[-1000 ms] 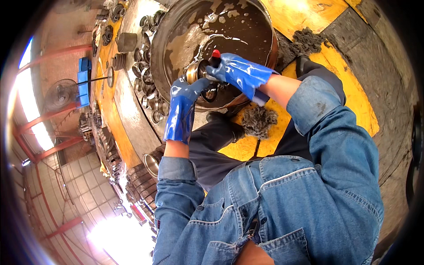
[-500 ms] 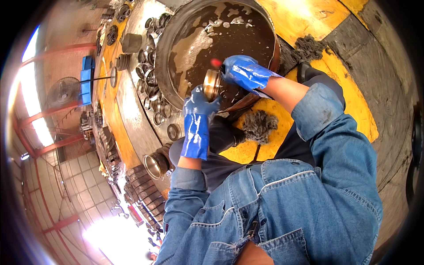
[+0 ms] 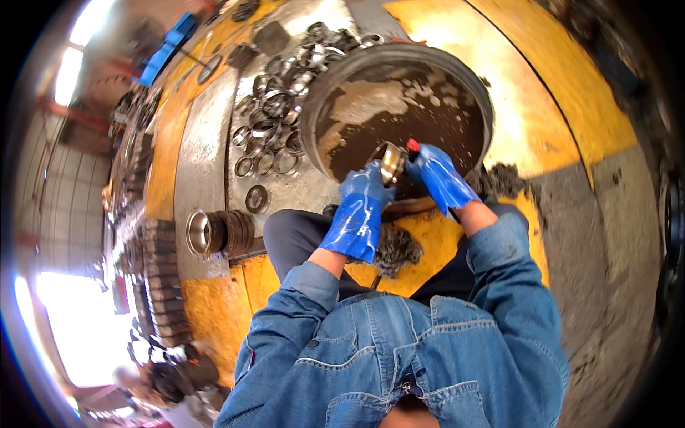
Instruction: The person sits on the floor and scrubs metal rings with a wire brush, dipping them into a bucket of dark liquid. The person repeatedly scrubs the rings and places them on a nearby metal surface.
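A wide round tub (image 3: 399, 51) of dark brown, foam-streaked liquid (image 3: 435, 125) stands in front of me. My left hand (image 3: 367, 185), in a wet blue rubber glove, is closed on a shiny metal ring (image 3: 392, 164) and keeps it above the tub's near side. Gloved the same way, my right hand (image 3: 435, 171) is closed at the ring's right side around a tool with a red end (image 3: 412, 145). The rest of that tool is hidden by the glove, so its kind does not show.
Many metal rings (image 3: 275, 107) are heaped left of the tub, with one loose ring (image 3: 257, 199) nearer me. A row of stacked rings (image 3: 232, 234) lies at my left. Grey tangled wads (image 3: 397, 251) (image 3: 503, 182) rest on the yellow floor plates (image 3: 492, 43).
My view has turned, so the tub appears further right and the ring heap shows more fully. Both hands still hold the ring and the red-ended tool over the tub.
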Demonstrator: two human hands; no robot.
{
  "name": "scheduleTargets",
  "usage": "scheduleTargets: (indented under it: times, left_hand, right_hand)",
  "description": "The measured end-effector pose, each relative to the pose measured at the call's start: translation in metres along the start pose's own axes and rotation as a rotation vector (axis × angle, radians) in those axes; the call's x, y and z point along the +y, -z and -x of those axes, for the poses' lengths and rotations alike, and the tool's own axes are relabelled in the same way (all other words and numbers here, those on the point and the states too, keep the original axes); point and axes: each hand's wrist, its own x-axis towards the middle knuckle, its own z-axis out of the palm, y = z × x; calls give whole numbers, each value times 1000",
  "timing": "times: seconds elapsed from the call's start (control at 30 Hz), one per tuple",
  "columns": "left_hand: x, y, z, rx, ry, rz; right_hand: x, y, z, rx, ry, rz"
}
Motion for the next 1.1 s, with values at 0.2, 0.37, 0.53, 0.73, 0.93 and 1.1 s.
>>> scheduleTargets:
  times: [0.2, 0.37, 0.53, 0.73, 0.93, 1.1]
  left_hand:
    - [-26, 2, 0, -26, 64, 234]
    - [-3, -8, -14, 30, 31, 237]
    - [-17, -26, -5, -64, 109, 216]
    - [-10, -32, -11, -84, 142, 310]
    - [-12, -20, -1, 36, 95, 220]
    - [-6, 5, -5, -121, 41, 239]
  right_hand:
    - [-29, -5, 9, -87, 223, -31]
    - [78, -66, -50, 181, 426, -387]
    - [36, -53, -27, 13, 315, -95]
    - [46, -48, -39, 24, 310, 17]
    - [26, -49, -24, 56, 297, -24]
    - [4, -17, -14, 18, 175, 184]
